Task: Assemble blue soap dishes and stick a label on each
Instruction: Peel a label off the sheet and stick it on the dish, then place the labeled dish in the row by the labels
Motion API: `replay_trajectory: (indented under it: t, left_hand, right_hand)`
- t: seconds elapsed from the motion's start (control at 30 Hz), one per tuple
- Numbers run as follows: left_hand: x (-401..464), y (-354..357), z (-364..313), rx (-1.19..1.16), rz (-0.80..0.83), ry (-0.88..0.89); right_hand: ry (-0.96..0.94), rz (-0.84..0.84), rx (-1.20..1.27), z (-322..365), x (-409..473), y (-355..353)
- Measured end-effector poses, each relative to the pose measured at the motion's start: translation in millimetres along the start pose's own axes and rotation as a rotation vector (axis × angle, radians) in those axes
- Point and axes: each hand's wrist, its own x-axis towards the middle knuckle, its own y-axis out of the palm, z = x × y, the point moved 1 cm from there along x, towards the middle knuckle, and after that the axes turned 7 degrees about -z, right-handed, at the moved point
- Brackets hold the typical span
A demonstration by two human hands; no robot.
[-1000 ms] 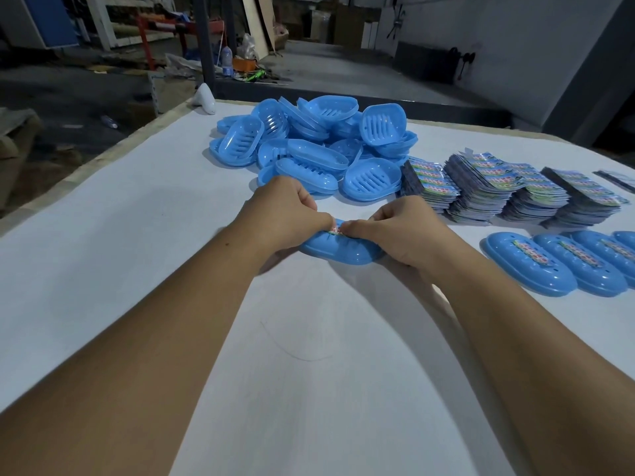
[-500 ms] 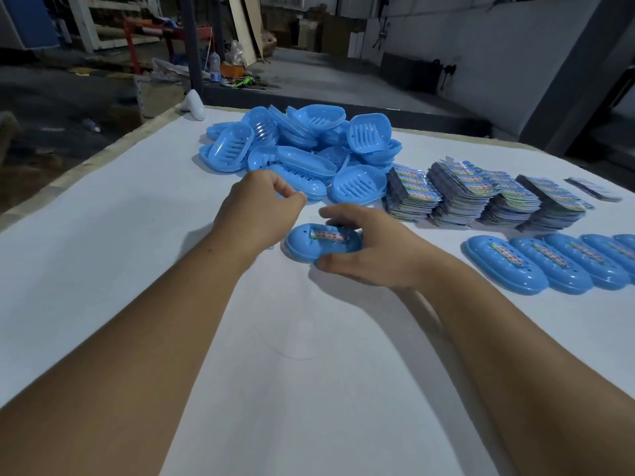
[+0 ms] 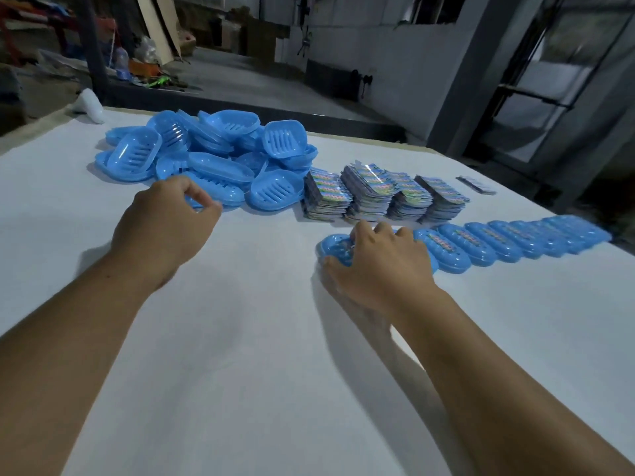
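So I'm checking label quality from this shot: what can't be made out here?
- Head view: the label on the soap dish under the right hand is mostly covered by the fingers.
- The printing on the label stacks is too small to read.
- The far end of the finished row is blurred, so a count is unsure.
- Whether the left hand pinches anything is unclear.

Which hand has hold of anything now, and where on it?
Right hand grips the labelled blue plastic soap dish across its top, thumb at the near edge. Left hand holds nothing.
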Motion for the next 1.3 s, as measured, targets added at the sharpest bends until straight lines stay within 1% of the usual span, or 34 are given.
replay_trajectory:
  t: [0.07,0.4,0.6,0.73,0.87,0.97,1.03,1.1,1.2,1.3]
  left_hand:
    - [-1.0,0.0,-0.8,-0.009,-0.003,-0.006]
    - [-5.0,-2.4,-3.3,-0.069,0.021,-0.027]
    - [-3.0,-0.3,-2.1,-0.051,0.034,-0.015]
    - [-2.4,0.6,-1.0,-0.041,0.039,-0.003]
    - [-2.5,1.2,0.4,-0.028,0.041,-0.001]
    - [-2.9,1.3,1.5,-0.037,0.037,-0.005]
    - [-2.7,1.3,2.1,-0.030,0.040,-0.003]
    - [-2.2,0.8,2.2,-0.023,0.044,0.002]
    - [-1.4,-0.3,2.3,-0.013,0.046,0.000]
    - [-1.5,-0.5,2.2,-0.010,0.053,0.010]
  right_hand:
    - [0.029,0.008,0.026,-7.2,-2.0,0.0]
    - [0.202,-0.060,0.216,-39.7,4.0,4.2]
    - [0.316,-0.084,0.248,-62.3,11.5,7.8]
    - [0.336,-0.100,0.254,-67.9,14.2,10.5]
    - [0.257,-0.141,0.359,-56.1,18.2,7.7]
    - [0.126,-0.049,0.436,-36.7,25.5,1.0]
    - [0.014,0.022,0.428,-18.7,32.2,-3.2]
    - [-0.077,0.045,0.412,1.8,40.6,-4.7]
    - [-0.174,0.031,0.443,34.0,56.6,0.6]
    - [-0.191,-0.010,0.490,63.6,72.0,10.4]
